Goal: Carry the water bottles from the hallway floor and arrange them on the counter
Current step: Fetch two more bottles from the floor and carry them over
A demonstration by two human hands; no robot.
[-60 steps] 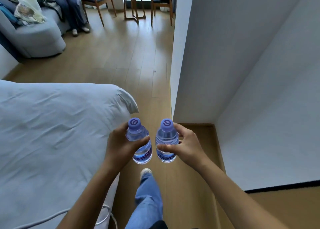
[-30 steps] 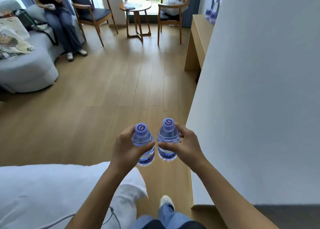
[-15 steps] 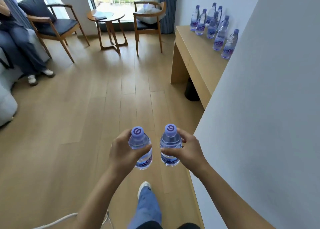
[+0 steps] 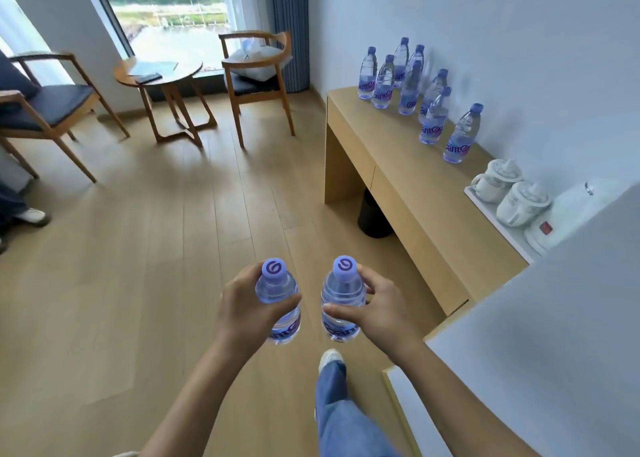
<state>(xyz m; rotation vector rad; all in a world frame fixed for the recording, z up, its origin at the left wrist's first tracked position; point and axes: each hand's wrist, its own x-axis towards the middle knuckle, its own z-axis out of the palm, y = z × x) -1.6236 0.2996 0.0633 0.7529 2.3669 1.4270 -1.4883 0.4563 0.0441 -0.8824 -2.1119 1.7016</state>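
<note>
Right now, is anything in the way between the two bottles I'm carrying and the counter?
Nothing visible. Bare floor lies between the bottles in the left hand and right hand and the counter; its near front stretch is free.

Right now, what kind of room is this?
Likely a hotel room: a wall-side wooden counter with a kettle and cup tray, and armchairs around a small round table by the window.
</note>
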